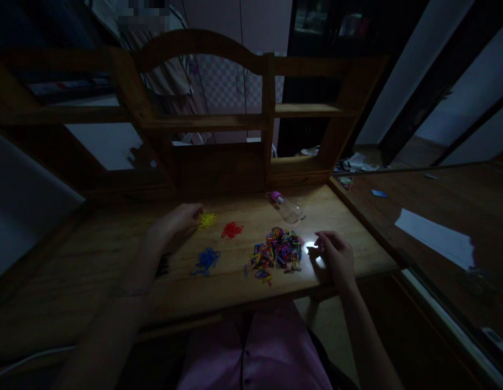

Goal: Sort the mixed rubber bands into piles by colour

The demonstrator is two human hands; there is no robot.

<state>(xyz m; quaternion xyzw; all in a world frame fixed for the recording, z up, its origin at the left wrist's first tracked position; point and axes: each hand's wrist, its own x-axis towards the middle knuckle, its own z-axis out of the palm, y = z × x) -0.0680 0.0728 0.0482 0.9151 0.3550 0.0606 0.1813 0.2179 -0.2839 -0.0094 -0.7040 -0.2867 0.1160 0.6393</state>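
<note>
My left hand is at the left edge of a small pile of yellow rubber bands. Its fingers are bent together, and whatever they may hold is hidden. A pile of red rubber bands lies to the right of the yellow one, and blue rubber bands lie nearer to me. My right hand hovers just right of a large heap of mixed-colour rubber bands. Its fingers are curled in toward the thumb, too dim to show anything between them. A few loose bands lie at the heap's front.
A clear bottle with a pink cap lies on its side behind the heap. Dark bands lie under my left forearm. A wooden shelf frame rises along the table's back. White paper rests on the surface at right.
</note>
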